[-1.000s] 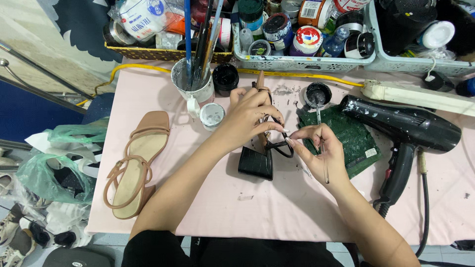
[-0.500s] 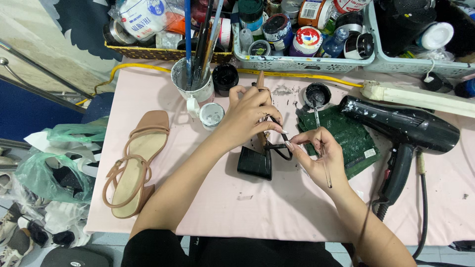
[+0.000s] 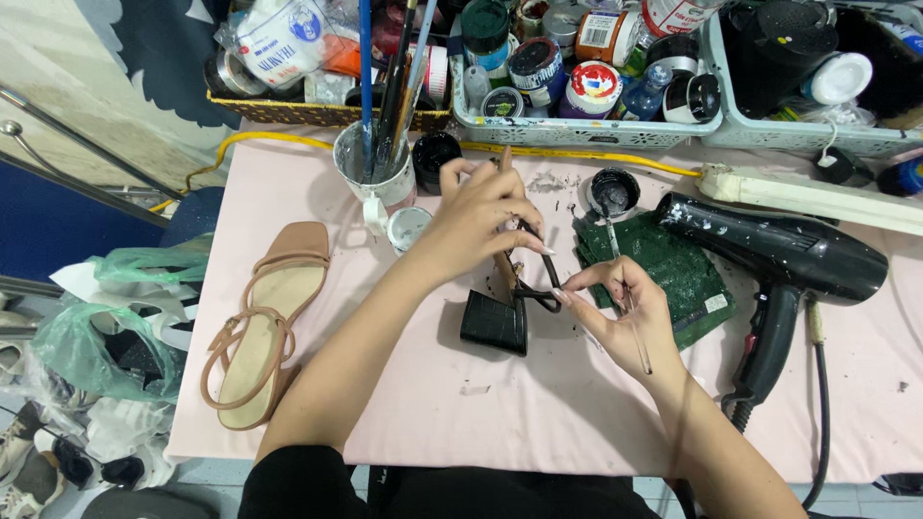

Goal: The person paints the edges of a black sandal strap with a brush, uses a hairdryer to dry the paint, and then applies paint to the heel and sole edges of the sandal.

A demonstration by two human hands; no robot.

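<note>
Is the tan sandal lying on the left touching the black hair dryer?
Apart. The head view shows the tan sandal far left and the hair dryer far right.

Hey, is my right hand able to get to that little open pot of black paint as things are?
Probably yes. The black paint pot stands open just beyond the right hand, with only the green cloth lying flat between. That hand holds a thin brush already.

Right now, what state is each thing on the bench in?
Left hand: gripping the black sandal.
Black sandal: heel down on the table, strap pinched.
Right hand: holding a thin brush, fingertips on the strap.
Tan sandal: lying flat, untouched.
Hair dryer: lying on its side.
Paint pot: open.
</note>
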